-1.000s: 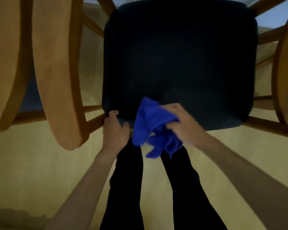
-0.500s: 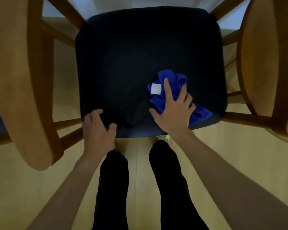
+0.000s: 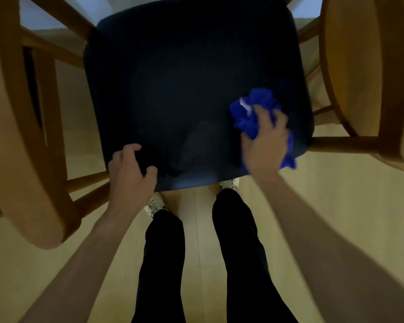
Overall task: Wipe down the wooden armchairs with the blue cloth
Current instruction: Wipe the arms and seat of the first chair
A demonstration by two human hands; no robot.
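Note:
A wooden armchair with a dark navy seat cushion [image 3: 184, 85] stands right below me. Its left armrest [image 3: 16, 136] and right armrest [image 3: 355, 73] curve past the cushion on both sides. My right hand [image 3: 264, 143] lies on the bunched blue cloth [image 3: 254, 113] at the cushion's front right corner, fingers bent over it. A white tag shows on the cloth. My left hand [image 3: 131, 173] grips the cushion's front left edge, thumb on top.
My legs in black trousers [image 3: 163, 264] and light shoes [image 3: 155, 205] stand on the pale wooden floor [image 3: 336, 206] just in front of the seat. Wooden rails [image 3: 341, 144] of the chair frame run under the cushion on both sides.
My right hand has slid the blue cloth from the front middle of the cushion rightward to its front right corner. My left hand has kept its hold on the front left edge.

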